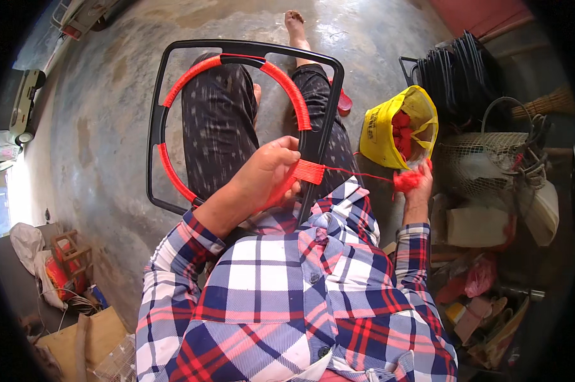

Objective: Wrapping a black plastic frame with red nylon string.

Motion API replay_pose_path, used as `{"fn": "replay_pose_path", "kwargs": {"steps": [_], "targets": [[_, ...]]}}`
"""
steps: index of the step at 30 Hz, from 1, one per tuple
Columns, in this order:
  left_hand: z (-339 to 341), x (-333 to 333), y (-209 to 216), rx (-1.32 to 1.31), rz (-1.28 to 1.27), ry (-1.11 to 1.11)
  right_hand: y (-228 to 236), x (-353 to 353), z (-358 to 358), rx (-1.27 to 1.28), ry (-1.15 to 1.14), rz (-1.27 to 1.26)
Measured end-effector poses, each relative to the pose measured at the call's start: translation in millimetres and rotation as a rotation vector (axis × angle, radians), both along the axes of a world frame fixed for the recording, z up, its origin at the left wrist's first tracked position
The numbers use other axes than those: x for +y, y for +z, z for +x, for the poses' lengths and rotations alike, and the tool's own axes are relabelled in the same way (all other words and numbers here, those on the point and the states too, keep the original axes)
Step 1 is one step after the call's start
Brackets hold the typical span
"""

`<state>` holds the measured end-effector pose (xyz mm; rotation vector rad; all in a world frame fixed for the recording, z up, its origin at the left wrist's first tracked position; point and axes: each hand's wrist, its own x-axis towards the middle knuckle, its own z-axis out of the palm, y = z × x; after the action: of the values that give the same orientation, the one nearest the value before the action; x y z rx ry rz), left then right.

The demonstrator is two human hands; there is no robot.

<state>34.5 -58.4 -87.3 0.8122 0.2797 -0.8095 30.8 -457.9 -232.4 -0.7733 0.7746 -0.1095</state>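
Observation:
Across my lap lies a black square frame [336,83] with rounded corners and a round ring inside it. Red cord [286,86] is wound in tight turns over several stretches of the ring, with bare black gaps between them. My left hand [271,175] grips the ring's lower right, thumb on top, beside a flat band of wound cord [308,172]; some of its fingers are hidden below. From that band a single strand runs taut to the right. My right hand [420,181] is closed around a loose bundle of red cord [407,180], away from the frame.
A yellow bag [383,130] holding more red cord stands open on the floor at the right. Behind it are folded black frames [456,76]. A wire mesh basket [481,159] and clutter line the right side. A red shoe [344,103] lies beyond my leg.

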Motion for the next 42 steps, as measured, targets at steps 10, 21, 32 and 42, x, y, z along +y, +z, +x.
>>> {"fn": "replay_pose_path", "kwargs": {"steps": [10, 21, 32, 42], "targets": [[-10.9, -15.3, -7.7, -0.692, 0.29, 0.35, 165.7, 205.1, 58.0, -1.221, 0.71, -1.626], [-1.4, -12.0, -27.0, -0.293, 0.243, 0.327, 113.4, 176.3, 31.6, -0.746, 0.623, -1.371], [-1.2, -17.5, -4.4, -0.12, -0.023, 0.287, 101.1, 172.1, 18.7, -0.728, 0.835, -1.02], [0.3, -7.6, -15.5, -0.029, 0.006, 0.258, 106.2, 54.9, -22.0, -0.748, 0.408, 0.43]]}}
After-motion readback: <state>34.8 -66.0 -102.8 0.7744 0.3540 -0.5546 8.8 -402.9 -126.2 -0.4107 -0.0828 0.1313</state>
